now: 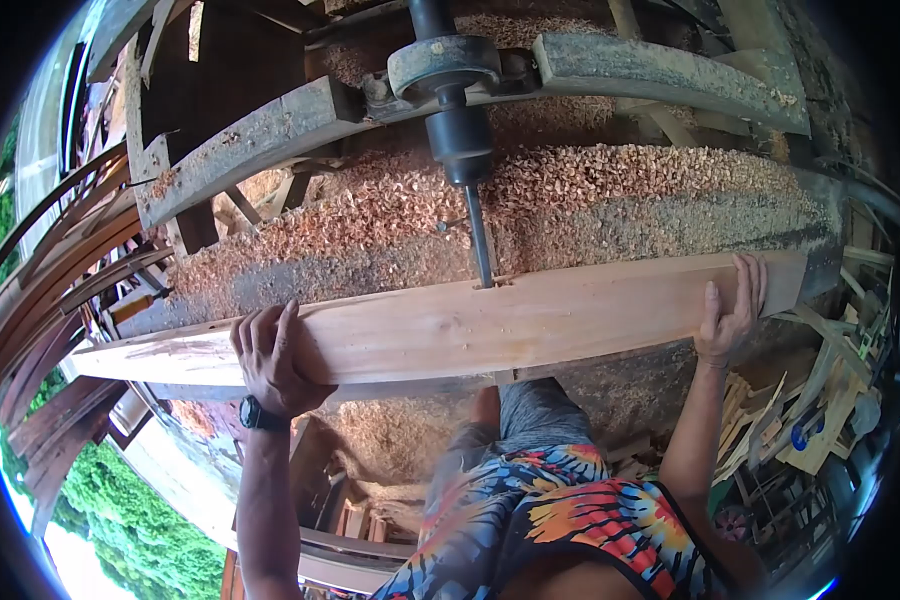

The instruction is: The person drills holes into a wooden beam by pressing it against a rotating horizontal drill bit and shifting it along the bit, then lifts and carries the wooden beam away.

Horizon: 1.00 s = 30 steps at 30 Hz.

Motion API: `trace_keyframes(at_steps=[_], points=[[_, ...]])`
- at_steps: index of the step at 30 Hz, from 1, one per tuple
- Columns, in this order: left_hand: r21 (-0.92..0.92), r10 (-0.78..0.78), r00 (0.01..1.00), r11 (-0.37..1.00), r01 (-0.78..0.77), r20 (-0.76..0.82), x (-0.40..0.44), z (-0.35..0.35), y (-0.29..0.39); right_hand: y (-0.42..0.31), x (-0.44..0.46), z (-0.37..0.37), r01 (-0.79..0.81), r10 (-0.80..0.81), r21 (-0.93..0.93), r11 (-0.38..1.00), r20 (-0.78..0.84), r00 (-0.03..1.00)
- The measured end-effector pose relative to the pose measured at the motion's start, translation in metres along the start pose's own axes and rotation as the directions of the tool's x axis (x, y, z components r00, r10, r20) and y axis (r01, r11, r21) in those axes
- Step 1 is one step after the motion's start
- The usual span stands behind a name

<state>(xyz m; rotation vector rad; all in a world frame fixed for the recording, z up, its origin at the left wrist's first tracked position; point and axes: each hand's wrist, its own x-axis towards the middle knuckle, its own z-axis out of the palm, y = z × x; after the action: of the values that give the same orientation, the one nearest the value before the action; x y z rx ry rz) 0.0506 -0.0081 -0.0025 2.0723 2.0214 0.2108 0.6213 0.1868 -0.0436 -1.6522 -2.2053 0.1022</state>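
Note:
A long, pale wooden board [570,315] lies across the work table in front of me. My left hand [270,355] grips it toward the left end, fingers laid over its upper face. Near the right end, my right hand [735,310] holds the same board, fingers reaching to the far edge and thumb apart on the face. Between the hands, a drill bit [481,240] in a dark chuck [459,140] meets the board at its far edge, beside a small dark cut. The bit's tip is hidden in the wood.
Wood shavings [610,180] heap up behind the board. Beyond them runs a weathered wooden beam [670,80] under the spindle bearing [443,62]. Long wooden strips [50,270] are stacked at left. Offcuts [820,400] pile up at right. A dark watch [258,413] circles my left wrist.

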Motion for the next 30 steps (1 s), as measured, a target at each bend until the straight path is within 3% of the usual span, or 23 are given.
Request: trace_keyframes(at_steps=[13, 24, 30], points=[[0.037, -0.053, 0.999, 0.998, 0.053, -0.006, 0.035, -0.002, -0.013, 0.001, 0.079, 0.029, 0.049, -0.048, 0.014, 0.999, -0.03, 0.998], [0.01, 0.006, 1.0, 1.0, -0.006, 0.006, -0.002, 0.002, 0.002, -0.001, -0.013, -0.007, -0.026, 0.026, -0.028, 0.999, 0.035, 0.999], [0.012, 0.0, 1.0, 1.0, 0.0, 0.017, -0.003, 0.0, 0.001, -0.001, -0.008, -0.006, -0.047, 0.048, -0.028, 0.999, 0.05, 0.998]])
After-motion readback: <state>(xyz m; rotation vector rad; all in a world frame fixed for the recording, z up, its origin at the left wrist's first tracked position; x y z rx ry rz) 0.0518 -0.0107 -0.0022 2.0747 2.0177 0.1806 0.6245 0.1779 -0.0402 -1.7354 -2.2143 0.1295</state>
